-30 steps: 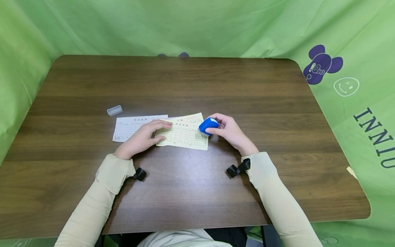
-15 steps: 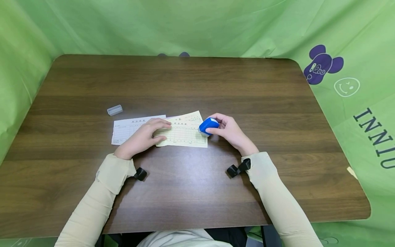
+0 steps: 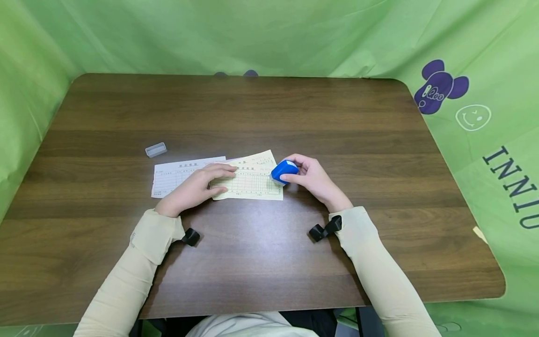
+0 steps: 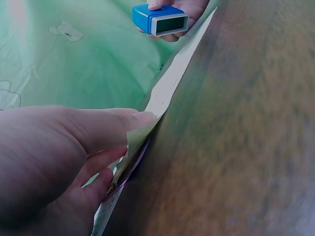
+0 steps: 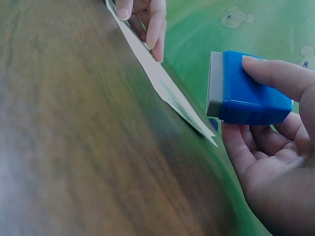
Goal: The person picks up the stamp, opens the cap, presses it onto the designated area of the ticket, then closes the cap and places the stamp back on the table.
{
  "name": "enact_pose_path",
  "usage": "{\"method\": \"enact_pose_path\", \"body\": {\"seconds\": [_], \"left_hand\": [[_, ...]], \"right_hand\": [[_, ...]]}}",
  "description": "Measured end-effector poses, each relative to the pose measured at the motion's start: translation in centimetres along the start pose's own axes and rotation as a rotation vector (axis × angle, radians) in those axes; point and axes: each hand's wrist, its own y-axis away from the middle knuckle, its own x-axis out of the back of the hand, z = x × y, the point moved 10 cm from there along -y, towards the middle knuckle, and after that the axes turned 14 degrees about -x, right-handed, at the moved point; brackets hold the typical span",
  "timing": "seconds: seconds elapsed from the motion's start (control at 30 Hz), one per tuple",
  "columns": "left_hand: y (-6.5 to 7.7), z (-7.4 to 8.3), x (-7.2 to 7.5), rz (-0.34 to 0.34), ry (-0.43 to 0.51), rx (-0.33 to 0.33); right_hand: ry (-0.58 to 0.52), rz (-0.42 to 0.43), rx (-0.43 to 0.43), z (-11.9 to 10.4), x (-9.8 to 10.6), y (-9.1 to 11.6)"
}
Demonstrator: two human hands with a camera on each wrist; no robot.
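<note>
In the head view, my left hand (image 3: 198, 187) rests on the left part of several printed slips, its fingertips and thumb on the yellow slip (image 3: 257, 185) on top. The left wrist view shows the thumb at the slips' near edge, where the paper bows up a little. A white form (image 3: 174, 175) sticks out to the left, partly hidden by the hand. My right hand (image 3: 316, 180) pinches a blue stamp (image 3: 284, 172) between thumb and fingers by the slips' right end. In the right wrist view, the stamp's pale rectangular end (image 5: 215, 86) faces left, apart from the paper.
A small clear plastic cap (image 3: 156, 150) lies beyond the white form at upper left. The wooden table (image 3: 261, 257) has rounded corners, and a green cloth (image 3: 294, 37) hangs around its back and sides. Small black cameras (image 3: 191, 237) jut inward from both wrists.
The yellow slips have shifted slightly away from the body, and the white form has slid a little left. Both hands and the stamp stay nearly where they were.
</note>
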Motion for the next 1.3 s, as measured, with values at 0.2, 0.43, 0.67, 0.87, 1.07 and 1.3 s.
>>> {"method": "enact_pose_path", "body": {"seconds": [0.2, 0.43, 0.67, 0.87, 1.07, 1.3], "left_hand": [[-0.03, -0.24, 0.03, 0.005, -0.016, 0.010], [-0.03, -0.39, 0.07, 0.018, -0.024, -0.011], [-0.12, -0.56, -0.14, -0.004, -0.003, -0.042], [-0.14, -0.80, -0.21, -0.010, 0.008, -0.045], [-0.18, -0.92, -0.20, -0.006, 0.013, -0.050], [-0.16, -1.01, -0.20, -0.007, 0.012, -0.046]], "right_hand": [[-0.008, 0.003, 0.003, 0.03, -0.06, -0.01], [-0.012, 0.001, 0.008, 0.09, -0.13, -0.15], [-0.016, 0.001, 0.007, 0.09, -0.28, -0.34], [-0.017, 0.004, 0.001, 0.22, -0.26, -0.52], [-0.010, 0.012, -0.012, 0.38, -0.16, -0.63], [0.032, 0.022, 0.007, 0.00, -0.49, -0.52]]}}
